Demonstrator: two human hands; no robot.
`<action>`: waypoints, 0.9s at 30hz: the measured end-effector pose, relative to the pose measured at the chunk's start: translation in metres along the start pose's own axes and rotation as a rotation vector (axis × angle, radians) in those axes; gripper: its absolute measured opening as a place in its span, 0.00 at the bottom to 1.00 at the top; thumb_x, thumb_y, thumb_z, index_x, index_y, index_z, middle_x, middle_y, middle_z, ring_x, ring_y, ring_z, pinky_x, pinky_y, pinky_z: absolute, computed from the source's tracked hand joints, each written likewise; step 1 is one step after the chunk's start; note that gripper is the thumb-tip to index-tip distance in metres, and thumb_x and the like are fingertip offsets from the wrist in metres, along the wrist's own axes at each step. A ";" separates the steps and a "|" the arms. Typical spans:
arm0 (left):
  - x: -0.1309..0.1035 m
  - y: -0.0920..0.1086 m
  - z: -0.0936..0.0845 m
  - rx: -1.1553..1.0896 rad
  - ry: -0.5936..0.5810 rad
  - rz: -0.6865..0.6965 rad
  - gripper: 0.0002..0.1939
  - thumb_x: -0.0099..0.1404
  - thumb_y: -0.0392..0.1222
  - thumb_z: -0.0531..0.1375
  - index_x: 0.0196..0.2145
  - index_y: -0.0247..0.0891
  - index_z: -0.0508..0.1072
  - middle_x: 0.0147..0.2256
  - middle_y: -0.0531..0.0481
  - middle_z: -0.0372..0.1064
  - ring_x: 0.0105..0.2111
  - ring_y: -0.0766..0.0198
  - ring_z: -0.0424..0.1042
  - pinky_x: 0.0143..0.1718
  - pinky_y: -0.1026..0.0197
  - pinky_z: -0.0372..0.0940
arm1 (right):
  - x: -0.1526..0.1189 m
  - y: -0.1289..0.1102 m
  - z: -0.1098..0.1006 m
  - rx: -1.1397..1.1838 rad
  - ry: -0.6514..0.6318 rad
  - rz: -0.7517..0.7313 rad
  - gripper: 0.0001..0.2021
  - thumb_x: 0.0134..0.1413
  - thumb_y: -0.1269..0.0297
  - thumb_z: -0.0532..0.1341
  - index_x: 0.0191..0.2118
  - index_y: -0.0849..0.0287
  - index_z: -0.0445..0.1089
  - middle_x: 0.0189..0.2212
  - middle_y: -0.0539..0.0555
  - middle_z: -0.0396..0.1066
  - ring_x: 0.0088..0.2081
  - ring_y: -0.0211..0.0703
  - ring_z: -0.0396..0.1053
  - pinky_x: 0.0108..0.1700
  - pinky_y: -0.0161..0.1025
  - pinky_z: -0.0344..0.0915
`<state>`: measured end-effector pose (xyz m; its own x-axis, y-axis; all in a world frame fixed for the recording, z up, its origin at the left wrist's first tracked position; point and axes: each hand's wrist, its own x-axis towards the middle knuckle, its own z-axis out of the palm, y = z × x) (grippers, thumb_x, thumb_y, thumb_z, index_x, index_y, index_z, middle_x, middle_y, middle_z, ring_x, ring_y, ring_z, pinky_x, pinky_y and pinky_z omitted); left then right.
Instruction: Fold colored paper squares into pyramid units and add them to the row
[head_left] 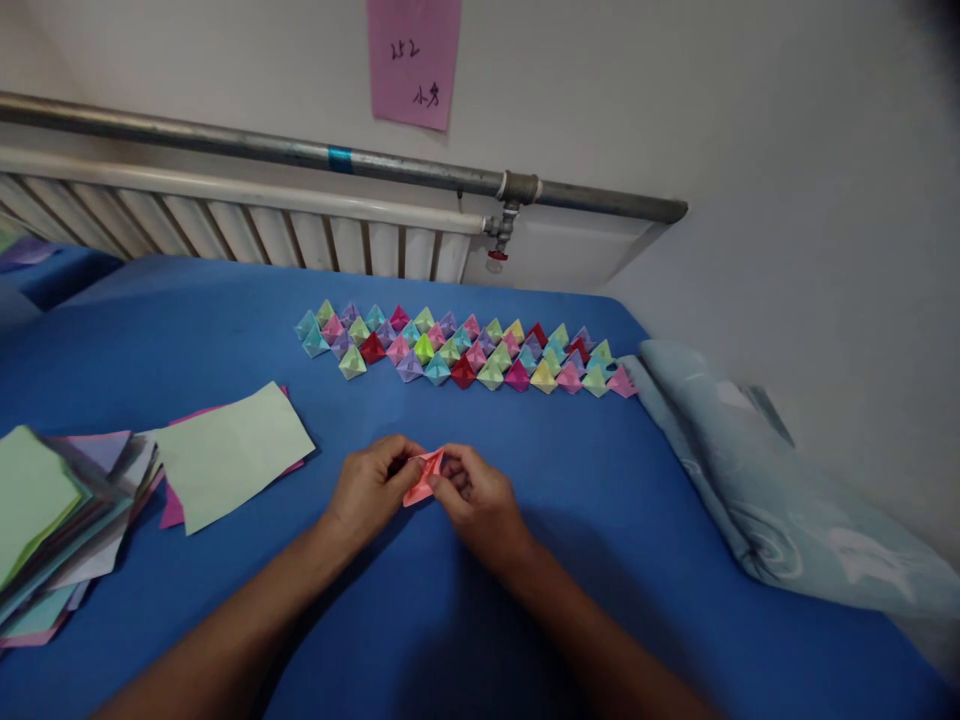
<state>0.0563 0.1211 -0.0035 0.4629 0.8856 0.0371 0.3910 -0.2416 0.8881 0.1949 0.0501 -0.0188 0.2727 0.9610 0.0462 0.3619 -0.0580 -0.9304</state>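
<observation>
Head view: your two forearms reach in from the bottom edge over a blue surface [360, 640].
Left hand [364, 488]: your thumb and fingers are nearly closed, pinching the left side of the coral paper piece [422, 482].
Right hand [481, 500]: your thumb and bent fingers are drawn in on the same piece, gripping its right side.
Coral paper piece: you have it between both hands, above the middle of the blue surface, creased and partly covered by your fingers.
Paper stack [37, 500]: mixed colors, loosely fanned, at your far left.
Light green sheet [236, 455]: between the stack and your left hand, lying over a magenta sheet [173, 508] that shows at its edges.
Folded blanket [810, 530]: pale blue-green, to your right, against the wall.
Folded paper pieces [463, 372]: small, pointed, many-colored, in close rows beyond your hands; the right end sits beside the blanket.
Radiator [240, 232]: white, behind the surface's far edge.
Metal pipe [247, 142]: above the radiator, with a blue band; a red-handled valve [497, 255] hangs below.
Pink note [415, 60]: handwritten, on the wall [675, 100].
</observation>
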 end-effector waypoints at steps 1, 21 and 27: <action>0.000 0.000 0.000 -0.002 0.007 0.001 0.12 0.60 0.48 0.56 0.29 0.39 0.75 0.24 0.52 0.72 0.24 0.65 0.68 0.26 0.64 0.60 | 0.001 0.000 0.000 -0.004 0.002 0.006 0.09 0.53 0.65 0.58 0.41 0.57 0.70 0.26 0.48 0.70 0.26 0.35 0.66 0.29 0.33 0.63; -0.001 0.001 0.004 0.171 -0.059 0.088 0.13 0.62 0.45 0.50 0.28 0.40 0.71 0.26 0.51 0.71 0.27 0.63 0.68 0.31 0.62 0.61 | -0.001 0.001 -0.002 -0.311 -0.016 -0.243 0.10 0.60 0.70 0.51 0.35 0.56 0.69 0.30 0.52 0.73 0.30 0.39 0.69 0.35 0.35 0.63; -0.002 0.002 0.004 0.127 -0.056 0.011 0.11 0.60 0.42 0.51 0.28 0.40 0.72 0.24 0.53 0.70 0.24 0.64 0.67 0.28 0.63 0.60 | -0.003 0.001 0.001 -0.296 -0.019 -0.252 0.10 0.60 0.69 0.51 0.37 0.56 0.70 0.32 0.54 0.74 0.32 0.40 0.70 0.37 0.36 0.64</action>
<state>0.0598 0.1172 -0.0038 0.5098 0.8601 0.0173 0.4820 -0.3023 0.8224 0.1936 0.0475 -0.0200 0.1269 0.9599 0.2501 0.6578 0.1073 -0.7455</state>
